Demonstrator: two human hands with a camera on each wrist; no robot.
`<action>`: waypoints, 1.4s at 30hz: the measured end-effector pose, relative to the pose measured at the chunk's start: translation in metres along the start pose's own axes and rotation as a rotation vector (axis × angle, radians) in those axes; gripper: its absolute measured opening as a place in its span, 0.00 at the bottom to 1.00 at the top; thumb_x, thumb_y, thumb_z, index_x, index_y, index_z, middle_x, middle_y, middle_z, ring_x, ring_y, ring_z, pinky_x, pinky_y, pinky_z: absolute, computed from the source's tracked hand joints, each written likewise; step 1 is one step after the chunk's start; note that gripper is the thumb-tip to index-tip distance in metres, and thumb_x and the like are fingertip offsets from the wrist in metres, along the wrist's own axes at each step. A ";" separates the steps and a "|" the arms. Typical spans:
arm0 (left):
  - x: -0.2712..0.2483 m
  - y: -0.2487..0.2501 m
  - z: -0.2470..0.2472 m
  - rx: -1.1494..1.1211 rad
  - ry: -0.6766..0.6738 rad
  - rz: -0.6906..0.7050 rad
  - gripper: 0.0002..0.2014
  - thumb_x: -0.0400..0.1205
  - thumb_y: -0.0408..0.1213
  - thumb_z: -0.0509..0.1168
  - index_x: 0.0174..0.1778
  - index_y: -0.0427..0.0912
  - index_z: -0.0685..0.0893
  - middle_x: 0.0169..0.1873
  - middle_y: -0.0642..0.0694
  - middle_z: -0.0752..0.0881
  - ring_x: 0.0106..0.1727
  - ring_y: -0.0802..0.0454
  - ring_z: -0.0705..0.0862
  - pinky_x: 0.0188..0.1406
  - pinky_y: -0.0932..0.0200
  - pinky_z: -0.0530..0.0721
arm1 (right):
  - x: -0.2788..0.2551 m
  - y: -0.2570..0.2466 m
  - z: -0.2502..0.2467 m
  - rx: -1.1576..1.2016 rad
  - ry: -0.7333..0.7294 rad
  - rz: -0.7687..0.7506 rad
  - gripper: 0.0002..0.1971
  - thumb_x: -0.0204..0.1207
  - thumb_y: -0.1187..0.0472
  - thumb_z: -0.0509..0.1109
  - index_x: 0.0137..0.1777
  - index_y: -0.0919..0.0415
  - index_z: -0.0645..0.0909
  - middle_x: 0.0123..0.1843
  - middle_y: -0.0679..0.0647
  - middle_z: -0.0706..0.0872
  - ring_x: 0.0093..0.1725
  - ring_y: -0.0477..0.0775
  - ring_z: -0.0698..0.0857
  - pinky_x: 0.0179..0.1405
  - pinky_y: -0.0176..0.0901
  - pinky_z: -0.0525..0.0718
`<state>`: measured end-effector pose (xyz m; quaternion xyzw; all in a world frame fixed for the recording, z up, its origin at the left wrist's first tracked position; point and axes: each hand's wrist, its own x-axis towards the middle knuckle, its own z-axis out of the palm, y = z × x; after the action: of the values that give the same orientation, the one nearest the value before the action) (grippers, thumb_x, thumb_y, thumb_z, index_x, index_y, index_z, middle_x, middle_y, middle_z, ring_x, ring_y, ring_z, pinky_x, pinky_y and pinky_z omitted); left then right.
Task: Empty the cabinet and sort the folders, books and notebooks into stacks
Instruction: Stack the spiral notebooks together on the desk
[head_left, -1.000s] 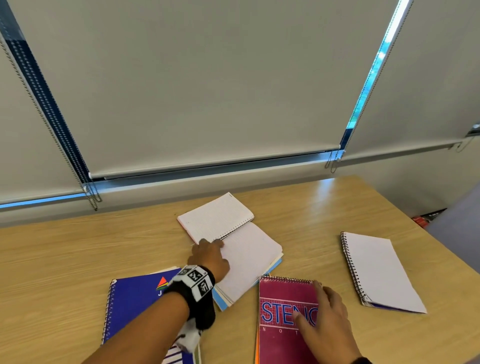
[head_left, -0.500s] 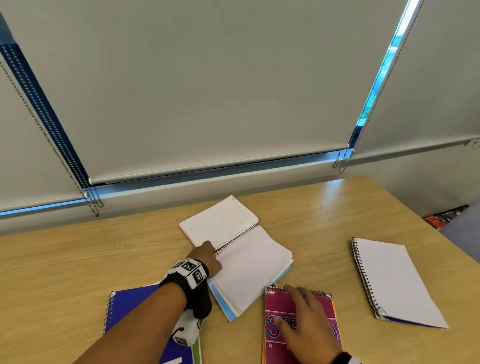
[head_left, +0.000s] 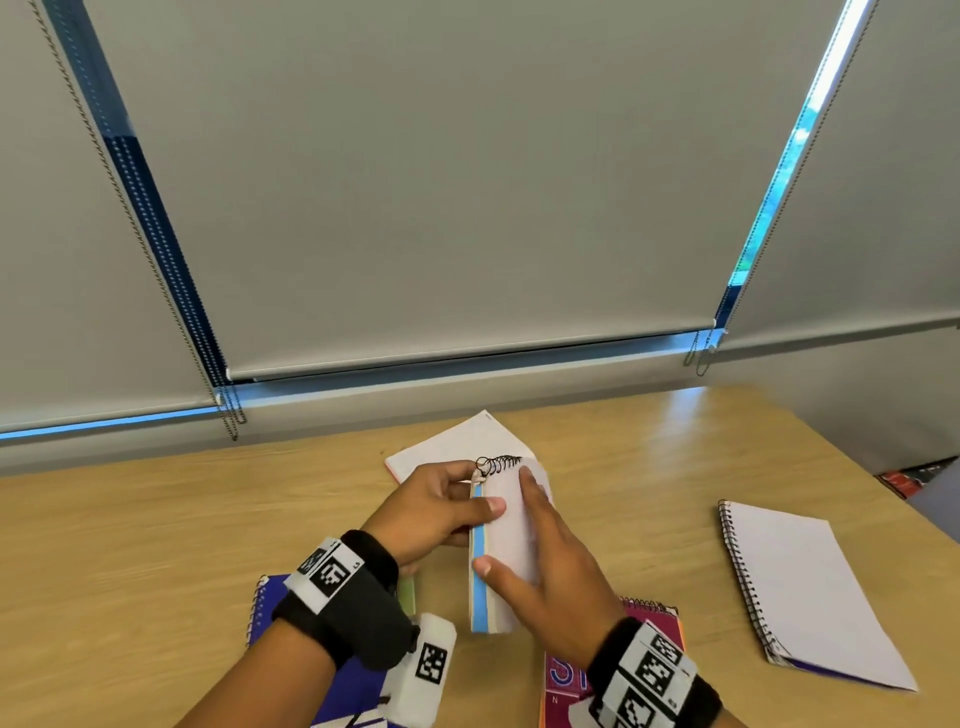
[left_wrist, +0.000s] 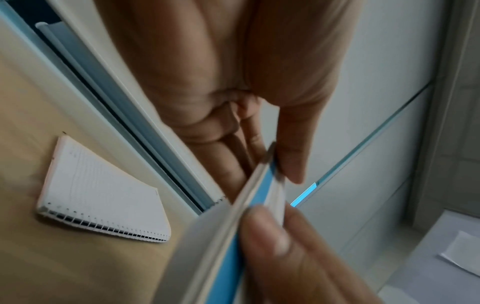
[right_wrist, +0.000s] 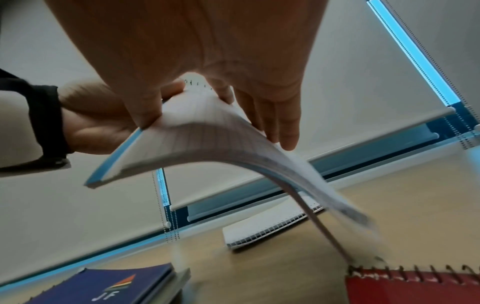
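A spiral notebook (head_left: 506, 540) with white lined pages and a blue divider strip is held on edge above the wooden table (head_left: 156, 545). My left hand (head_left: 436, 509) grips its left side near the black spiral, thumb across the page edges. On its right side, my right hand (head_left: 545, 561) holds the pages between thumb and fingers. In the right wrist view the pages (right_wrist: 207, 139) bend downward under the fingers (right_wrist: 280, 127). The left wrist view shows the blue strip (left_wrist: 233, 246) and my thumb (left_wrist: 291, 160).
A white spiral notebook (head_left: 457, 441) lies on the table just behind my hands. Another white one (head_left: 800, 587) lies at the right. A blue notebook (head_left: 270, 613) sits under my left arm, and a magenta steno pad (head_left: 654, 621) under my right wrist. Window blinds (head_left: 467, 182) close off the far edge.
The open notebook, flat on the table before, is now lifted and folded together. My right hand left the magenta steno pad and took hold of the notebook's pages.
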<state>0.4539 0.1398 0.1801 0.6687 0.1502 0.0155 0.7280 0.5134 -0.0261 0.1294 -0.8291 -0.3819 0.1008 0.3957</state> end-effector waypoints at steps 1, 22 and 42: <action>-0.004 -0.002 -0.001 0.002 -0.015 0.006 0.16 0.78 0.24 0.71 0.61 0.38 0.85 0.55 0.38 0.90 0.56 0.41 0.89 0.60 0.42 0.86 | -0.001 -0.001 0.001 0.037 0.001 -0.001 0.48 0.69 0.26 0.61 0.83 0.35 0.38 0.84 0.38 0.60 0.81 0.40 0.63 0.78 0.43 0.69; -0.044 0.054 0.002 1.262 0.114 0.516 0.19 0.75 0.35 0.54 0.60 0.51 0.80 0.53 0.52 0.86 0.59 0.46 0.81 0.56 0.53 0.76 | -0.002 -0.043 -0.091 -0.792 0.106 -0.103 0.21 0.76 0.65 0.62 0.65 0.41 0.78 0.50 0.49 0.90 0.48 0.55 0.87 0.42 0.44 0.75; -0.075 0.032 -0.055 0.422 0.798 0.432 0.14 0.79 0.22 0.55 0.34 0.45 0.74 0.27 0.46 0.78 0.29 0.52 0.73 0.32 0.57 0.72 | -0.040 -0.076 -0.056 0.071 -0.342 -0.093 0.09 0.76 0.61 0.70 0.55 0.54 0.83 0.50 0.49 0.91 0.46 0.49 0.91 0.52 0.54 0.88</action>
<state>0.3754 0.1795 0.2225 0.7592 0.2749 0.3898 0.4429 0.4707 -0.0570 0.2172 -0.7667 -0.4777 0.2353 0.3585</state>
